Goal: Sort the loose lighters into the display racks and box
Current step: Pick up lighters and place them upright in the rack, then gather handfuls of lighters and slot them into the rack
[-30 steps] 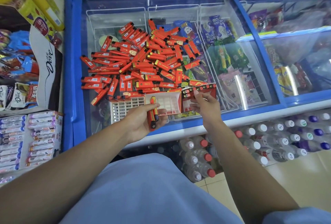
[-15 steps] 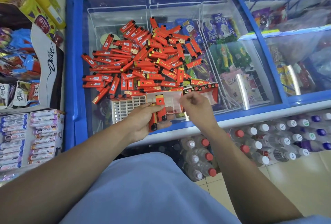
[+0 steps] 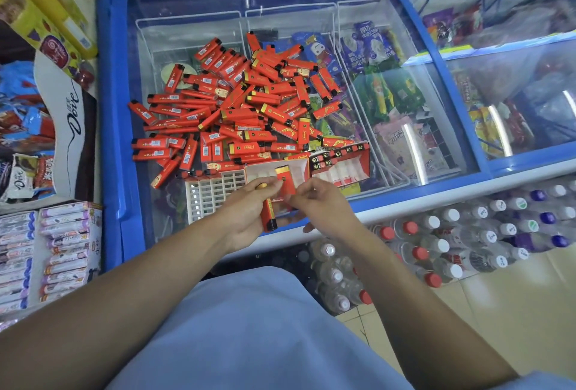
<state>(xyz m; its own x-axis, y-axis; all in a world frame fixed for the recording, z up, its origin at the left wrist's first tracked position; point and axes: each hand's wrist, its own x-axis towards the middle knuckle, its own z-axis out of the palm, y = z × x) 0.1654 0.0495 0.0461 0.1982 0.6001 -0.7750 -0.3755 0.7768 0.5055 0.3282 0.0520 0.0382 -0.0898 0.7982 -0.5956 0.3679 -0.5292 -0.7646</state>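
Your left hand (image 3: 249, 215) curls around a red lighter (image 3: 268, 214), palm up. Your right hand (image 3: 324, 205) pinches a second lighter (image 3: 286, 183) just beside it, fingers bent. Past both hands sits the box (image 3: 339, 162), the white rack (image 3: 212, 194) and the big lighter pile (image 3: 237, 109).

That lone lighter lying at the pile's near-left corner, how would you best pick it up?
Pinch the lone lighter across its narrow middle, coming from above. It lies flat and slanted on the freezer lid, with bare glass along both long sides, so fingers fit there.
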